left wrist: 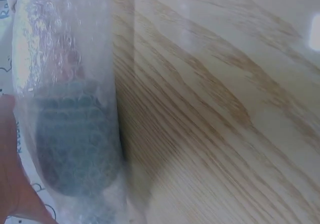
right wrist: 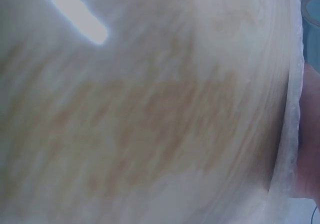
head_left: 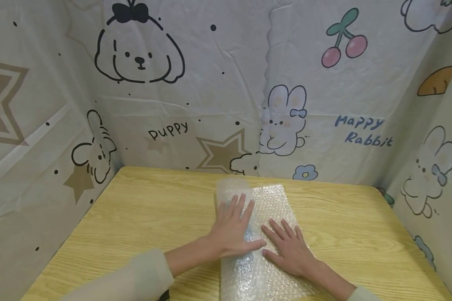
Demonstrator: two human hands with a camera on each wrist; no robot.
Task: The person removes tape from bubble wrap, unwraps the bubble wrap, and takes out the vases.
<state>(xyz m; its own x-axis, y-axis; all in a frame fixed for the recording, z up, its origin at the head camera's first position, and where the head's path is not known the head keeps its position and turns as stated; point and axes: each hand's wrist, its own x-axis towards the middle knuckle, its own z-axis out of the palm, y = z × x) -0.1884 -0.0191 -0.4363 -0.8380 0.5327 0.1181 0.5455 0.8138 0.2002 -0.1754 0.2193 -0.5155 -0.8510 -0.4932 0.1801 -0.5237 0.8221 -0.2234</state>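
A sheet of bubble wrap [head_left: 275, 205] lies on the table, its left part doubled over into a raised strip. My left hand [head_left: 231, 232] rests on this strip, fingers spread and thumb pointing right. Flat on the wrap to the right lies my right hand [head_left: 290, 251], fingers extended. Through the bubble wrap [left wrist: 65, 34] in the left wrist view shows a dark blue-green thing [left wrist: 75, 139] with a rounded end; its kind is blurred by the bubbles. At the right wrist view's edge, part of my right hand [right wrist: 309, 144] appears beyond the wrap's edge [right wrist: 285, 159].
The wood-grain table [head_left: 154, 209] extends on both sides of the wrap. A pale cloth [head_left: 218, 92] with cartoon drawings stands behind and at both sides. Something small and dark [head_left: 165, 296] shows below the left sleeve at the bottom edge.
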